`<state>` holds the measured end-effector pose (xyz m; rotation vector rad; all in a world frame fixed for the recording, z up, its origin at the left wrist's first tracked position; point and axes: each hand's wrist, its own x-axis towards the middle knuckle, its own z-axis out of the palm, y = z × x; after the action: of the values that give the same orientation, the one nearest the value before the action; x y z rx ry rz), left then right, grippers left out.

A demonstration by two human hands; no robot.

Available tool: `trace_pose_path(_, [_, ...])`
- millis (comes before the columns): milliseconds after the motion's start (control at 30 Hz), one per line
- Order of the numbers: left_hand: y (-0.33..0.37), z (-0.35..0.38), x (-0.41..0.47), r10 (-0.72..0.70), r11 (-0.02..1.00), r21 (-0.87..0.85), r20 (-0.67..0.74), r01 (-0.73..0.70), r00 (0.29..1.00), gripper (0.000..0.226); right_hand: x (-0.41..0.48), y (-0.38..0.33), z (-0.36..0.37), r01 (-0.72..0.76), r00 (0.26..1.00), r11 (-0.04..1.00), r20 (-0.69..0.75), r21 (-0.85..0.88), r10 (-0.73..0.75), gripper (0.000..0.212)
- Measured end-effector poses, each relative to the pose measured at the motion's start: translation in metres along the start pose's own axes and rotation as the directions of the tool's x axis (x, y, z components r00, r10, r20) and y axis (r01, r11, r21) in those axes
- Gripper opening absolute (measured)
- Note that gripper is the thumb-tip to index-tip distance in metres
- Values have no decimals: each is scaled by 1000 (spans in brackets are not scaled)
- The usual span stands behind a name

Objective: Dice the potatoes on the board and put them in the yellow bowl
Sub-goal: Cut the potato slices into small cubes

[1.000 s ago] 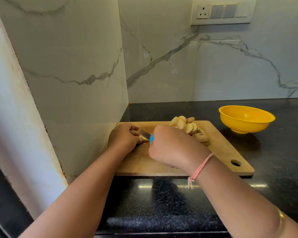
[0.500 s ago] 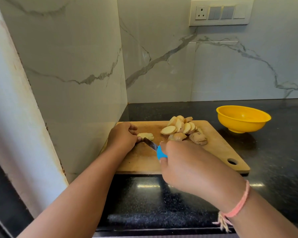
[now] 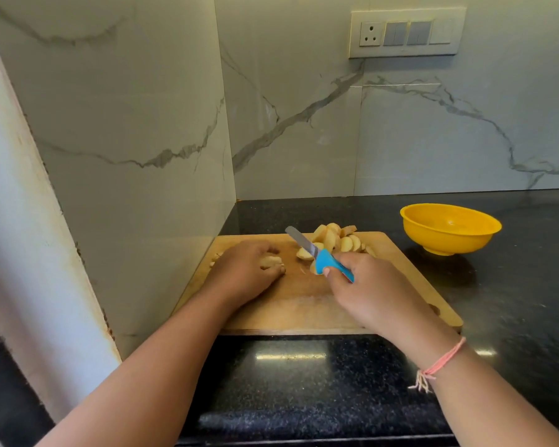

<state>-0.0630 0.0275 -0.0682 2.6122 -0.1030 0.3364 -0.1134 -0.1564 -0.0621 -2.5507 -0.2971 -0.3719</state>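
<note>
Marble-veined wall tiles (image 3: 304, 124) meet in a corner behind a black speckled counter (image 3: 513, 285). A wooden cutting board (image 3: 304, 308) lies on the counter against the left wall, its near edge close to the counter's front edge. A switch panel (image 3: 407, 33) sits high on the back wall. The yellow bowl (image 3: 449, 243) stands on the counter just off the board's far right corner, apart from the board. The left hand (image 3: 242, 272) rests on the board's left side, fingers curled over a potato piece (image 3: 270, 262). The right hand (image 3: 368, 291) grips the blue handle of a knife (image 3: 317, 256), blade raised and pointing to the far left. Sliced potatoes (image 3: 336, 238) are heaped at the board's far edge. A pink thread bracelet (image 3: 439, 366) circles the right wrist.
</note>
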Motion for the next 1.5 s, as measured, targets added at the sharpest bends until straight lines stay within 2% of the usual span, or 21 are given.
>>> trace_pose_path(67, [-1, 2, 3, -2, 1000, 19, 52, 1, 999, 37, 0, 3, 4, 3, 1000, 998, 31, 57, -5, 38])
trace_pose_path(300, [-1, -2, 11, -28, 1000, 14, 52, 28, 998, 42, 2, 8, 7, -16, 998, 988, 54, 154, 8, 41])
trace_pose_path(500, [-10, -9, 16, -89, 995, -65, -155, 80, 984, 27, 1, 9, 6, -30, 998, 984, 58, 176, 20, 41])
trace_pose_path(700, [-12, -17, 15, -158, 984, -121, -276, 129, 948, 19, 1, 9, 8, -19, 998, 986, 54, 165, 11, 36])
trace_pose_path(800, [-12, -22, 8, -173, 982, -94, -96, 165, 980, 28, 1, 10, 8, -2, 999, 989, 39, 145, -4, 36])
trace_pose_path(867, [-12, -22, 3, -178, 983, -35, 1, 178, 984, 26, 1, 10, 7, 5, 999, 991, 31, 137, -9, 36])
trace_pose_path(1033, [-11, -25, 7, -256, 965, 19, -124, 260, 959, 18, 2, 11, 8, 11, 999, 992, 37, 129, -16, 34])
trace_pose_path(1167, [-16, -25, 6, -219, 975, -47, -323, 216, 921, 22, 1, 11, 8, 19, 1000, 993, 18, 118, -21, 34])
trace_pose_path(1367, [-16, -25, 9, -259, 966, -42, -256, 257, 931, 36, 1, 12, 9, 38, 999, 994, -10, 106, -37, 35])
trace_pose_path(1500, [-5, -25, 8, -124, 992, -20, -300, 123, 946, 24, 1, 12, 10, 51, 998, 995, -34, 89, -48, 35])
